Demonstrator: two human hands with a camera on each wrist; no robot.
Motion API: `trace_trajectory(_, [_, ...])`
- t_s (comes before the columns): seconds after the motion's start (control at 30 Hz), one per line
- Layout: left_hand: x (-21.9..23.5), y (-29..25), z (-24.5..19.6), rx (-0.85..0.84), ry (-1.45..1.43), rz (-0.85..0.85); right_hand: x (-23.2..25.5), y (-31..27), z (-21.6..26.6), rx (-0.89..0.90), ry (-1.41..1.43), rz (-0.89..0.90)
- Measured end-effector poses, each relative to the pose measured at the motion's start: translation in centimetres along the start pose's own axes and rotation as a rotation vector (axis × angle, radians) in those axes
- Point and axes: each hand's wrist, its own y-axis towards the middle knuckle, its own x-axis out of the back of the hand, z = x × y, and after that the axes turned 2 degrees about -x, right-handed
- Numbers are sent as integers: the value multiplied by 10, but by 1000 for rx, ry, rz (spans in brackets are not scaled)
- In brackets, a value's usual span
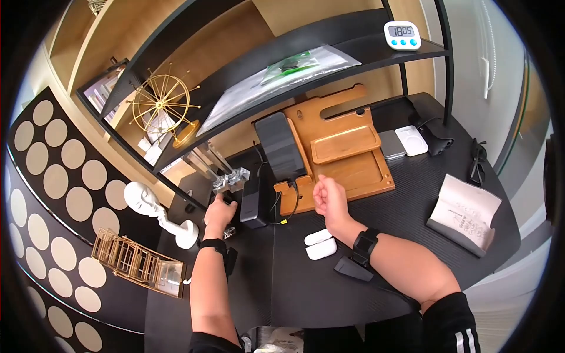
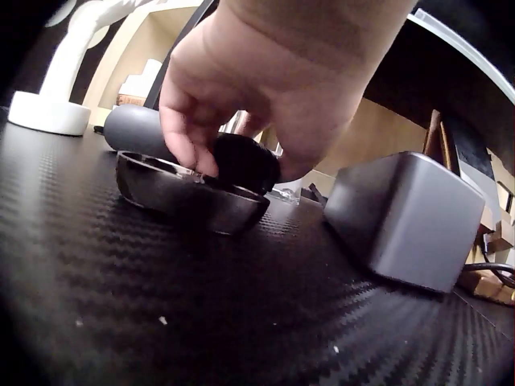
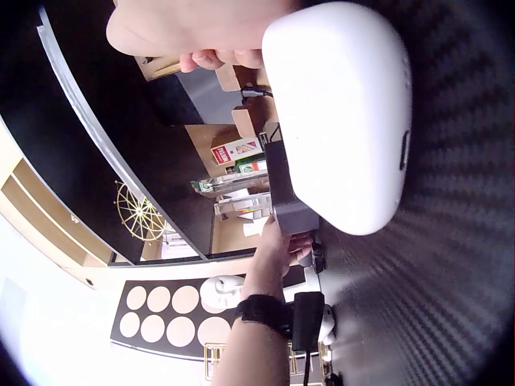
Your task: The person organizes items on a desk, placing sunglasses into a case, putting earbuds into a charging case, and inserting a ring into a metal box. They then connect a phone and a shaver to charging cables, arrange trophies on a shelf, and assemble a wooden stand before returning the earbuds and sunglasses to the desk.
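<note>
My left hand (image 1: 219, 213) is at the left of the black desk, beside an upright dark grey box (image 1: 253, 203). In the left wrist view its thumb and fingers pinch a small black rounded object (image 2: 240, 163) at the rim of a shallow dark dish (image 2: 181, 195); the object's kind is hidden by the fingers. Loosely curled and holding nothing visible, my right hand (image 1: 331, 203) hovers in front of a wooden docking stand (image 1: 347, 170). A white earbud case (image 1: 321, 248) lies below it, looming large in the right wrist view.
A dark phone (image 1: 281, 147) leans on the stand, with a cable nearby. White head sculpture (image 1: 141, 200) and gold model (image 1: 138, 259) stand left. A white charging pad (image 1: 412, 140), cased paper (image 1: 466, 212) and black glasses (image 1: 477, 162) are right. A shelf (image 1: 376, 62) overhangs the back.
</note>
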Motion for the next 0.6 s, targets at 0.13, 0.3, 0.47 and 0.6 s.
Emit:
trace_trajectory(0.13, [16,-12,-11,95,-146,87,0,1,1,-2,-29,3])
trace_trajectory(0.3, [8,-12,1,139,-284,56,0,0,1,-5,-58,25])
trace_trajectory(0.47, [-21,-9,23,-98,-175,-178,0,1,3,-32,-60,34])
trace_trajectory(0.6, [4,-20,27,-122,-210,-216,1,3,0,-29,-65,36])
